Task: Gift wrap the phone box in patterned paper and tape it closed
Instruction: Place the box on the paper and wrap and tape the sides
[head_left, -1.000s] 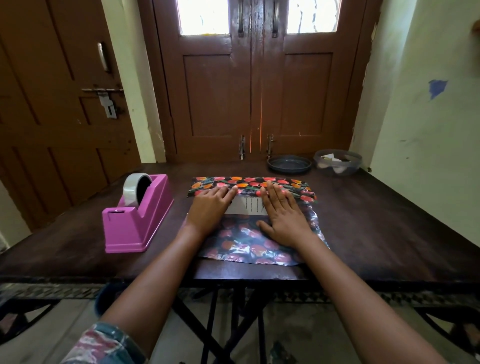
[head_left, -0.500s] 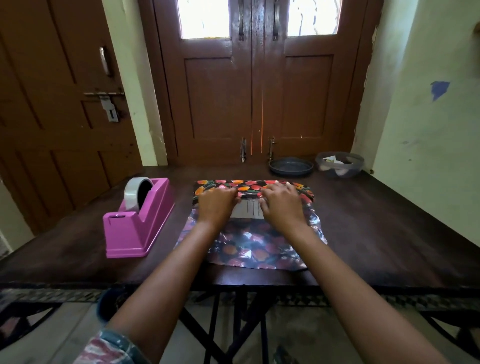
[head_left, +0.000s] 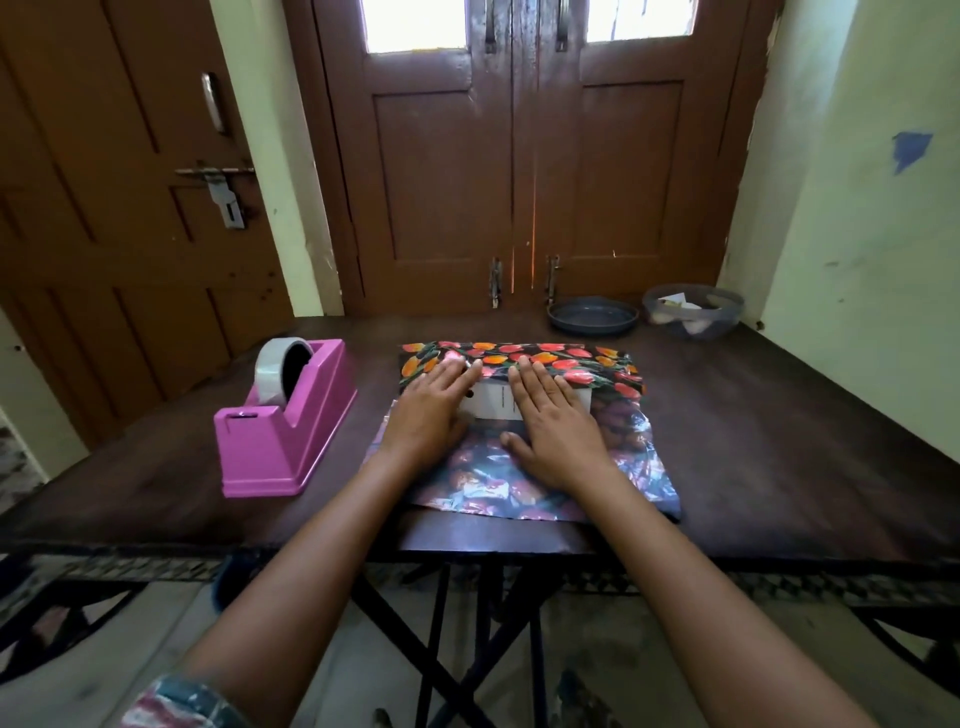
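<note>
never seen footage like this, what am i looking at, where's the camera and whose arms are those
No machine here: the camera is worn on a person's head, looking forward and down, so both bare arms are the wearer's own. The left hand and right hand lie flat, fingers straight, pressing a white phone box onto patterned paper whose far part folds over it. Nothing is gripped. Also on the dark table: a pink tape dispenser on the left, a dark dish and a clear bowl at the far edge.

Dim room, blown-out backlit panes (head_left: 415, 23), fisheye edges
</note>
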